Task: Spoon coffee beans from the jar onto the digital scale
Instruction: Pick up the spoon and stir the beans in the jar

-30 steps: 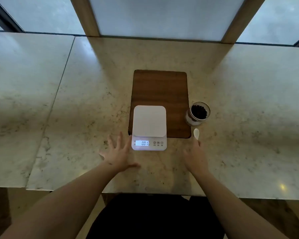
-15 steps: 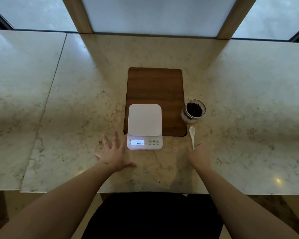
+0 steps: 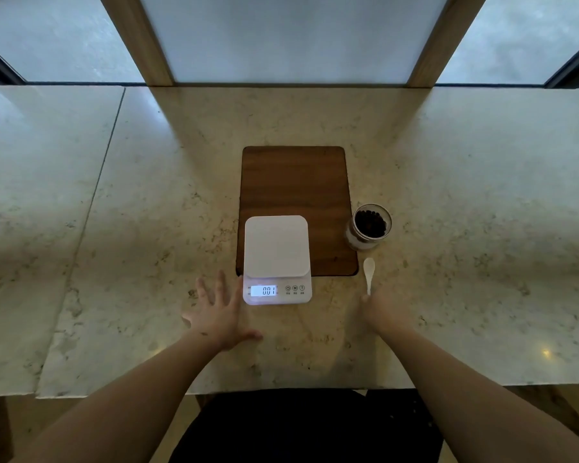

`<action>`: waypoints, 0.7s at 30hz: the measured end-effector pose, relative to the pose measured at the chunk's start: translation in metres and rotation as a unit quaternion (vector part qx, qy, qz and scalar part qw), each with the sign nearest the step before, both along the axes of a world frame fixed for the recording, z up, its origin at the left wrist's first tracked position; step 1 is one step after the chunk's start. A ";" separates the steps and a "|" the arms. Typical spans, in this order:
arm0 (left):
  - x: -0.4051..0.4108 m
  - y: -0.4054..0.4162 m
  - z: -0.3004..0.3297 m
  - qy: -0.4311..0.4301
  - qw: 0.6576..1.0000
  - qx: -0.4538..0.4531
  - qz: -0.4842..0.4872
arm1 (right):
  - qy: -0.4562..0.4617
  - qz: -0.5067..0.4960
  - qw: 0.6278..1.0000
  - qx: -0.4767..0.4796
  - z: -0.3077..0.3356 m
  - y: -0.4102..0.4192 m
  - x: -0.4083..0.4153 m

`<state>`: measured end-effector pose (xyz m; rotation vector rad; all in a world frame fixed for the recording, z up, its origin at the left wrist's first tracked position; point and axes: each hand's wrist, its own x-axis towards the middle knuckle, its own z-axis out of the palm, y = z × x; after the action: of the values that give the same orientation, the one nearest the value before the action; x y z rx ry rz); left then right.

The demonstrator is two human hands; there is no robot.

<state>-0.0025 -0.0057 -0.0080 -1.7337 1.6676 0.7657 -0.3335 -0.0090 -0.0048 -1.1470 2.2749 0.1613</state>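
Observation:
A white digital scale (image 3: 276,248) lies with its back half on a wooden board and its lit display reads 001; its platform is bare. To the right of the board stands an open glass jar (image 3: 369,226) with dark coffee beans inside. A small white spoon (image 3: 369,273) lies on the counter just in front of the jar, bowl pointing away from me. My left hand (image 3: 218,312) rests flat with spread fingers just left of the scale. My right hand (image 3: 380,312) has its fingers curled at the tip of the spoon's handle; whether they grip it is unclear.
The dark wooden board (image 3: 295,182) lies on a pale marble counter (image 3: 465,228) that runs wide to both sides. A seam (image 3: 97,182) splits the counter on the left. Wooden window posts (image 3: 137,38) rise behind the far edge. The near edge is by my body.
My right hand has drawn back along the spoon, uncovering most of its handle. The spoon, jar and scale stay in place and my left hand holds its spot.

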 end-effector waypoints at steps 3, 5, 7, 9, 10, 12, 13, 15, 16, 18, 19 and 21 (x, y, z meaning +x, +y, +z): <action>0.002 -0.001 -0.006 0.005 1.000 -0.005 -0.003 | -0.048 0.024 0.999 -0.001 0.008 0.004 0.002; 0.002 -0.002 -0.008 0.012 1.000 0.004 -0.001 | -0.088 0.008 0.996 -0.024 0.015 0.007 0.005; 0.001 -0.001 -0.007 0.012 1.000 0.008 -0.005 | -0.130 -0.001 0.990 -0.055 0.025 0.011 0.011; -0.001 -0.001 -0.003 0.007 1.000 0.009 -0.008 | -0.161 -0.017 0.981 -0.110 0.034 0.015 0.015; -0.002 -0.001 -0.001 0.006 1.000 0.008 -0.009 | -0.163 -0.030 0.976 -0.144 0.039 0.017 0.016; -0.003 0.000 0.002 0.006 1.000 0.006 -0.011 | -0.157 -0.057 0.963 -0.212 0.048 0.017 0.016; -0.003 0.000 0.003 0.006 1.000 0.005 -0.011 | -0.157 -0.060 0.955 -0.245 0.053 0.014 0.015; -0.003 0.000 0.004 0.004 1.000 0.005 -0.008 | -0.151 -0.041 0.939 -0.305 0.062 0.002 0.013; -0.003 0.000 0.004 0.004 1.000 0.005 -0.006 | -0.143 -0.021 0.934 -0.328 0.067 -0.007 0.011; -0.004 0.000 0.005 -0.002 1.000 0.002 -0.005 | -0.123 0.025 0.928 -0.352 0.073 -0.028 0.007; -0.004 0.000 0.005 -0.004 1.000 0.000 -0.004 | -0.113 0.040 0.928 -0.353 0.074 -0.038 0.004; -0.004 0.000 0.006 -0.004 1.000 0.000 -0.004 | -0.092 0.050 0.935 -0.338 0.072 -0.056 0.000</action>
<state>-0.0068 -0.0055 -0.0024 -1.7278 1.6674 0.7543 -0.3339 -0.0651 0.0669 -1.5310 2.1506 -0.7180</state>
